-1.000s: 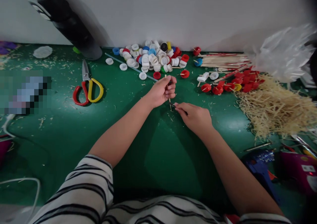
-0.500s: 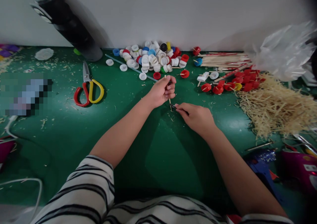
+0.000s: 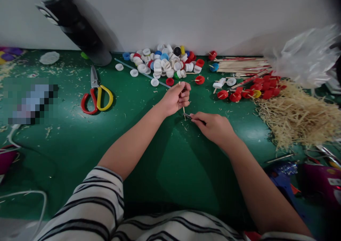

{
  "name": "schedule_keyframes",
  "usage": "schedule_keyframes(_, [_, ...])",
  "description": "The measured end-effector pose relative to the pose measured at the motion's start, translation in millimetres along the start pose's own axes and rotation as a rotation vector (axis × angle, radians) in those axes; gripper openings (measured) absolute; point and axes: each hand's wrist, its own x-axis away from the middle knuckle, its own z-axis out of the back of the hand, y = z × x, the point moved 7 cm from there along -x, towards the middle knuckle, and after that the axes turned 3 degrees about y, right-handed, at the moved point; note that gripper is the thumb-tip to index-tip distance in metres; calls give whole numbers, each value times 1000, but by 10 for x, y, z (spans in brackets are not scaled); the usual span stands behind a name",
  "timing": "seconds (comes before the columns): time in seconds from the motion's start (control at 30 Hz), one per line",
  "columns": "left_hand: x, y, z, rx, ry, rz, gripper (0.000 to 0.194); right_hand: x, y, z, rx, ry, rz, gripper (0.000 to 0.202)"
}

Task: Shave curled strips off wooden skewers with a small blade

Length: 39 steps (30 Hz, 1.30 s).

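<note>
My left hand [image 3: 176, 99] grips a thin wooden stick [image 3: 183, 109] upright, its lower end near the green table [image 3: 149, 145]. My right hand [image 3: 214, 127] holds a small dark blade tool [image 3: 188, 116] whose tip meets the stick's lower end. Just beyond my hands lies a pile of plastic bottle caps [image 3: 163, 63] in white, blue and red.
Red and yellow scissors [image 3: 96, 92] lie at the left. A black cylinder [image 3: 74, 24] leans against the wall. Wooden skewers [image 3: 239, 65], red caps on sticks [image 3: 250, 90], a heap of wood shavings [image 3: 295, 116] and a plastic bag [image 3: 306, 56] fill the right. A blue glue gun [image 3: 282, 180] sits near right.
Both hands stay nearly in place. The view has shifted slightly, and the right hand's tool has slid a little along the stick's lower end.
</note>
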Motion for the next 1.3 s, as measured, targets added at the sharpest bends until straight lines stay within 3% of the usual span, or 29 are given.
schedule_keyframes(0.27, [-13,-2,9,19,-7,3,36,4,15,8,7,-60,16,22])
schedule_keyframes(0.43, [-62,71,122,175,121,-6,41,34,-34,-11,83,-95,79,23])
schedule_keyframes(0.63, [-38,53,67,101,70,16,38,21,5,1,13,-95,46,20])
schedule_keyframes(0.8, [-8,18,6,13,8,12,36,13,2,3,-56,40,72,20])
schedule_keyframes(0.9, [5,6,-22,-28,-13,10,36,30,-51,-28,37,187,105,29])
schedule_keyframes(1.0, [15,-2,-27,-42,1,25,36,40,-93,-72,151,242,99,33])
schedule_keyframes(1.3, [6,-4,-23,-33,-26,17,38,19,-81,-5,102,110,36,29])
